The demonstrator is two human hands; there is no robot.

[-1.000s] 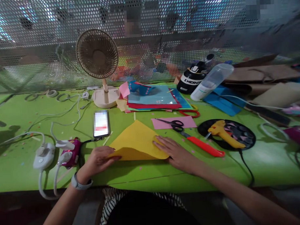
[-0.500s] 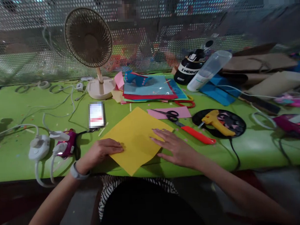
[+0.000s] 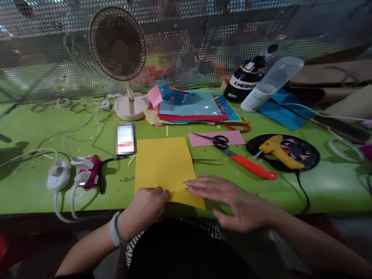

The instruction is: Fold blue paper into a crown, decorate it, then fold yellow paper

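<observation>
A yellow sheet of paper (image 3: 162, 164) lies on the green table with its near edge toward my body. My left hand (image 3: 148, 206) grips that near edge, its fingers curled over the paper. My right hand (image 3: 231, 199) rests with outstretched fingers on the sheet's lower right part, thumb apart and off the paper. Tweezers (image 3: 206, 161) stick out just beyond the sheet's right edge. Farther right, black-handled scissors (image 3: 218, 141) lie across a strip of pink paper (image 3: 234, 137), beside a red-handled cutter (image 3: 254, 167).
A yellow glue gun (image 3: 281, 152) rests on a black dish at right, its cord hanging over the front edge. Plugs and a power strip (image 3: 91, 173) sit at left near a phone (image 3: 125, 139). Behind are a fan (image 3: 118, 44), stacked coloured sheets (image 3: 191, 106) and a black bottle (image 3: 245, 82).
The yellow sheet has turned from a diamond position to nearly square with the table edge, uncovering the tweezers. My left hand has shifted to its near edge. The view has swung slightly left.
</observation>
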